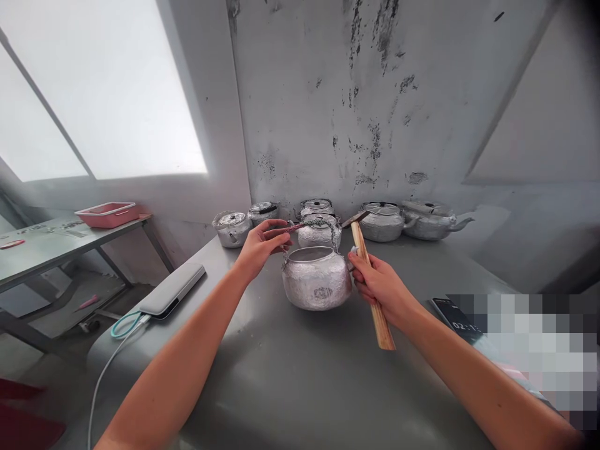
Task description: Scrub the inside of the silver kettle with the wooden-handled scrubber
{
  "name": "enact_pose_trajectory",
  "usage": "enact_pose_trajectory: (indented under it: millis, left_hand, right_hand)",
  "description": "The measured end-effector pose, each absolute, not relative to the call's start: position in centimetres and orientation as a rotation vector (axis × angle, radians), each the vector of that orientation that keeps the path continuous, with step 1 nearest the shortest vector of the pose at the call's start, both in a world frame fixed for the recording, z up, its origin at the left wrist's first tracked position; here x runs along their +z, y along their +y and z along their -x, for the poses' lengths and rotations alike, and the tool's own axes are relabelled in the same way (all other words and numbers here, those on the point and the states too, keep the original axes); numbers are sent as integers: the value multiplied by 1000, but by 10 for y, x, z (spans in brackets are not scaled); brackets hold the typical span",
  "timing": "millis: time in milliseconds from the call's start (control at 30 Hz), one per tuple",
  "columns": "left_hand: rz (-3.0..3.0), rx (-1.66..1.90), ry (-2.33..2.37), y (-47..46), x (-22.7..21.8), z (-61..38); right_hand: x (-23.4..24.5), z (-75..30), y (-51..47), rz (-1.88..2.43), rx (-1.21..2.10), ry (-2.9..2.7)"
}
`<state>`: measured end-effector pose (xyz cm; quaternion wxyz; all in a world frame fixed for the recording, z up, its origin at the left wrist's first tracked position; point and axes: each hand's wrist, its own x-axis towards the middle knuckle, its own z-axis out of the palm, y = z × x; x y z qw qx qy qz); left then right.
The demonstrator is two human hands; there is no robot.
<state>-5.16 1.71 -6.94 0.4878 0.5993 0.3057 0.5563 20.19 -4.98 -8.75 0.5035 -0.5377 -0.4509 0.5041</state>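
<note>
A dented silver kettle [317, 281] without a lid is in front of me, tilted slightly, its mouth facing up. My left hand [262, 244] pinches the kettle's arched handle [321, 222], which looks wrapped in reddish and dark cord. My right hand [375, 281] is closed around the wooden shaft of a hammer [360, 240], with the dark head up and the shaft end pointing down. The fingers of that hand are also at the kettle's right side, by the spout. Whether the kettle's base touches the table cannot be made out.
Several other silver kettles stand along the back of the grey table [290, 387], including a spouted kettle [429, 222] at right. A power bank [173, 290] with cables lies left; a phone [454, 319] lies right. On another table sits a pink basket [107, 215].
</note>
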Motion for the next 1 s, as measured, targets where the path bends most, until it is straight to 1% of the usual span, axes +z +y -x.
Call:
enact_pose_trajectory:
  millis: [267, 467, 633, 767, 1000]
  left_hand:
    - [-1625, 1333, 860, 8, -62, 46]
    - [-2040, 1304, 1021, 0, -42, 45]
    - [-2394, 1115, 1086, 3, -10, 42]
    - [-2632, 889, 1177, 14, 14, 35]
    - [-2666, 795, 1324, 25, 26, 23]
  right_hand:
    - [-86, -196, -55, 1220, 1207, -1170]
    - [-82, -193, -63, 1159, 1179, -1203]
    - [-80, -195, -64, 1141, 1137, -1197]
    - [-76, -196, -64, 1151, 1113, -1182]
    - [-75, -197, -64, 1177, 1132, -1173]
